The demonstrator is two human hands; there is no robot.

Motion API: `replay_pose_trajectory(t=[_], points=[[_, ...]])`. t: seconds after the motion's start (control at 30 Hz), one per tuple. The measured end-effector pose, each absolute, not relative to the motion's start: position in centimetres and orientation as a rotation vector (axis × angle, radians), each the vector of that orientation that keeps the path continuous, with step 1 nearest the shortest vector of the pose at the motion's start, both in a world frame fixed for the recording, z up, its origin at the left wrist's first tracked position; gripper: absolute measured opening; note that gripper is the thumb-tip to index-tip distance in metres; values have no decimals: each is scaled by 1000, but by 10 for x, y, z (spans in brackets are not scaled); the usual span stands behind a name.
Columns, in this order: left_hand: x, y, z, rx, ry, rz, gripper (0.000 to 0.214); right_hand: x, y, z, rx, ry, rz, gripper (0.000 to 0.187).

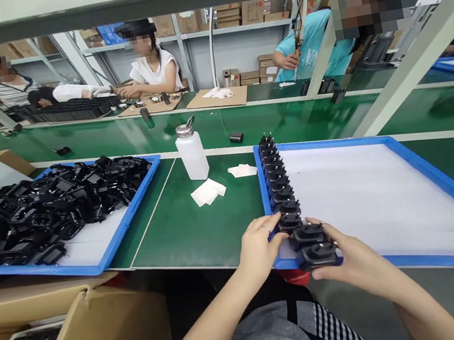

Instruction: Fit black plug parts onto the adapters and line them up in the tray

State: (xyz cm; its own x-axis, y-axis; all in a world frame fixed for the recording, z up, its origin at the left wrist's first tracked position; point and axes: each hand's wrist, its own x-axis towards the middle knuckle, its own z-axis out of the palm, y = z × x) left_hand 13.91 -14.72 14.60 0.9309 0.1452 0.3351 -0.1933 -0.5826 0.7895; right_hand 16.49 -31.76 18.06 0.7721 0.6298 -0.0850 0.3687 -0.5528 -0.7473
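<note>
Cardboard boxes [253,12] sit on grey shelves [237,30] behind.

**Heap to the left, row to the right**

On the bench [161,231], a left tray [119,231] and a right tray [367,192] lie apart. A heap of power adapters [66,207] covers most of the left tray. In the right one, a row of power adapters [278,177] runs front to back along the left rim; at its near end, two adapters [317,253] are between the left hand [258,247] and right hand [352,256]. Between the trays stands a dispenser bottle [193,155], paper wipes [208,191] before it. A cardboard box [123,329] stands in front, below the left tray. Co-workers [157,71] are behind, before shelves [228,29] of cartons.
</note>
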Motion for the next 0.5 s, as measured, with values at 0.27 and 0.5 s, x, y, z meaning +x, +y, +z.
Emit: replay_pose_trajectory(t=[0.27,0.5], points=[[107,-132,151,2003,-386,41,69,146,-306,160,-2336,-731,175,59],[115,-147,145,2041,-372,78,90,151,-314,169,-2231,-657,334,27]])
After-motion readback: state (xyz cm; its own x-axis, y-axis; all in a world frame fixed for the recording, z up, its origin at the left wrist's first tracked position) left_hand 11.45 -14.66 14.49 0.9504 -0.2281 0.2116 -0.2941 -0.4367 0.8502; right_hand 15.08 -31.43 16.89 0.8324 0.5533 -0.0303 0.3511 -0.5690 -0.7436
